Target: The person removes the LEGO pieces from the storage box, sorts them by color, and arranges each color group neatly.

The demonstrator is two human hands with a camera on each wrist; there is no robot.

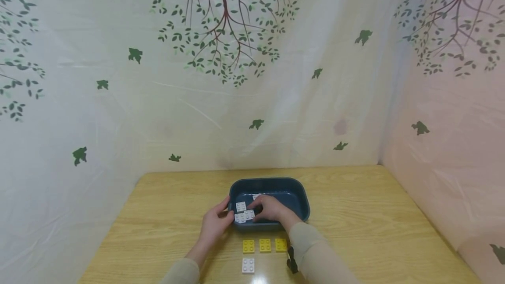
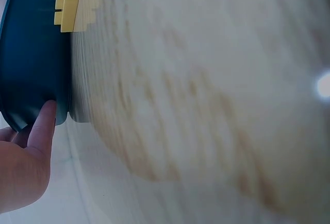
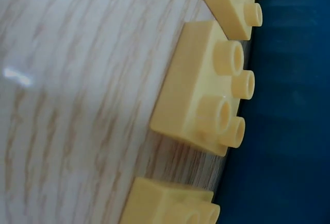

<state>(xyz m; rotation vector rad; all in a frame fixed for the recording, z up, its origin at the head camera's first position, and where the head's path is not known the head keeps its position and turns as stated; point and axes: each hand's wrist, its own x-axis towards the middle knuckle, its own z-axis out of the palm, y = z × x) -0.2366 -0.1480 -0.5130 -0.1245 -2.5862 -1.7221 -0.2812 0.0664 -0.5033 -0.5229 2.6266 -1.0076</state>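
Note:
My left hand grips the left end of a dark blue plastic tub; in the left wrist view the hand has one finger against the tub's wall. Inside the tub, at its left side, are several white toy bricks with studs on top. My right hand reaches over the near rim, its thumb and forefinger at the edges of one white brick and pinching it. Another white brick is partly hidden behind that hand. The right wrist view does not show the fingers.
Three yellow toy bricks stand in a row on the wooden table, just in front of the tub. Nearer to me lies a single white brick. A pale curtain with printed trees and birds hangs behind and beside the table.

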